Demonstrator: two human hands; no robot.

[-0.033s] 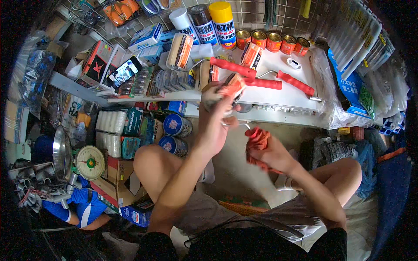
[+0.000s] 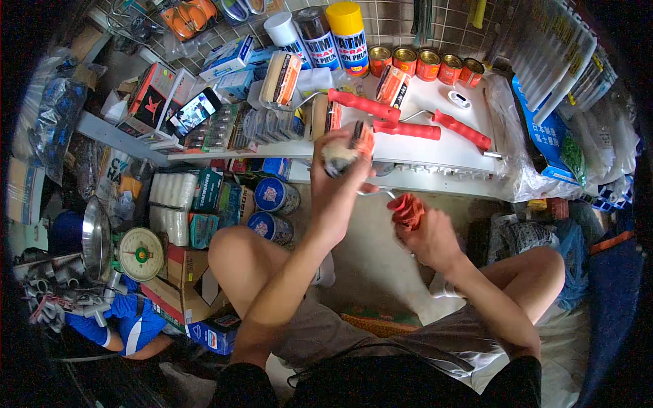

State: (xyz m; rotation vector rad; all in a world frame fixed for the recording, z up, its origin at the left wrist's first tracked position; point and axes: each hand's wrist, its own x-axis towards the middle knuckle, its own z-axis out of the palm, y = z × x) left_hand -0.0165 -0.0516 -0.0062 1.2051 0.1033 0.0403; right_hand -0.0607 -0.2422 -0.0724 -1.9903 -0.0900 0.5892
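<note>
My left hand (image 2: 331, 194) is wrapped round the pale head of a paint roller (image 2: 338, 155) with an orange and black label, held in front of the shelf edge. A thin metal rod runs from it toward my right hand (image 2: 437, 239), which is closed round a crumpled red cloth (image 2: 408, 209). The cloth covers the place where the roller's handle would be, and the fingers there are slightly blurred. Just beyond, on the white shelf (image 2: 435, 153), lie more paint rollers with red handles (image 2: 462, 130), their heads pale with orange labels.
Spray cans (image 2: 348, 41) and several small red tins (image 2: 427, 66) line the back. A phone (image 2: 195, 112) leans at the left among boxes. Below stand blue-lidded cans (image 2: 270, 226), a dial scale (image 2: 141, 254) and an open carton (image 2: 192, 282). Plastic-wrapped goods (image 2: 564, 75) crowd the right.
The roller head has turned and tipped in my left hand, showing more of its pale end. My right hand with the red cloth has shifted a little to the right.
</note>
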